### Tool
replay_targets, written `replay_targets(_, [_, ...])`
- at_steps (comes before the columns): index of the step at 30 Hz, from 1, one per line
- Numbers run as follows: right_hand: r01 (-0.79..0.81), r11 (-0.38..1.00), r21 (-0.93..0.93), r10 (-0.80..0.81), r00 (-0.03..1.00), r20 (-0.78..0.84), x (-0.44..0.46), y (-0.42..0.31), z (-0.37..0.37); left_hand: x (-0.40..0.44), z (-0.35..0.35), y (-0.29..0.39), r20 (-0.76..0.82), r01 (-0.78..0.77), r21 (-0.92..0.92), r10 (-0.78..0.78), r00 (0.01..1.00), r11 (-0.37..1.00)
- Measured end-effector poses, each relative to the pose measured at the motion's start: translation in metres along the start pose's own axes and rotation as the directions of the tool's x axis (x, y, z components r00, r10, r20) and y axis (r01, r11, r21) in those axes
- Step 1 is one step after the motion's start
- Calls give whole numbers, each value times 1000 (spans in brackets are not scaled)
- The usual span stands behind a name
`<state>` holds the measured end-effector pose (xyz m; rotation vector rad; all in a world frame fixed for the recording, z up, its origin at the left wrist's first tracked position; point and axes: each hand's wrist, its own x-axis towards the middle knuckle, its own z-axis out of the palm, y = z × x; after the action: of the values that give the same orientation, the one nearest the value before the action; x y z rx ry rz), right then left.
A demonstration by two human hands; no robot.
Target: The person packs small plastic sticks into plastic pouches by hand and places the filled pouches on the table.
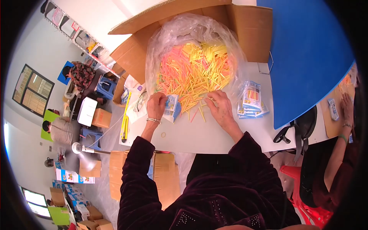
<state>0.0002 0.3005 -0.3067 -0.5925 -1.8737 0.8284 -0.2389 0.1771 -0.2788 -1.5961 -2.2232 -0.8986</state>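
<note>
A large heap of thin pink, orange and yellow sticks [195, 73] fills a clear plastic bag [153, 57] and spills onto the table in front of me. My left hand [156, 106] is closed at the edge of a small blue-and-white packet [173, 107], left of the spilled sticks. At the right front of the heap, my right hand [220, 108] has its fingers curled and pinched together. Loose sticks lie close to those fingertips, but whether one is held is too small to tell. Several filled packets [252, 97] are stacked to the right.
A cardboard box [253, 32] surrounds the bag. Left on the white table [184, 140] lie a yellow cutter [125, 128] and glasses [141, 101]. A blue panel [306, 57] and black bag [306, 130] are right, near a co-worker's hand [347, 109]. Other people sit left.
</note>
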Motion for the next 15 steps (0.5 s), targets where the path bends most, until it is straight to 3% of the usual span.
replay_targets(1, [6,999,52,-5,1000,-12,2,0,0,6,-5,19,1,-6,-4,6,1000,1000])
replay_targets(3, [-17,992,128,15,1000,16,10,-3,3,16,-8,55,-106,-262,-31,257,961,965])
replay_targets(6, [-78,962,260,47,991,126,16,-6,3,14,-1,98,37,-466,-63,469,883,883])
replay_targets(7, [-131,953,272,69,972,226,19,-12,-4,13,2,106,37,-470,-66,473,880,880])
replay_targets(8, [-132,954,268,73,972,222,18,-8,-5,11,5,113,44,-486,-28,487,872,873])
replay_targets(10, [-417,838,351,251,867,430,14,4,-2,13,6,116,91,-474,-30,475,875,880])
replay_targets(13, [-321,831,455,188,931,312,12,20,5,30,2,109,-28,-371,-173,372,928,912])
replay_targets(15, [-353,797,490,199,920,339,15,15,1,40,7,91,-61,-322,-217,317,947,921])
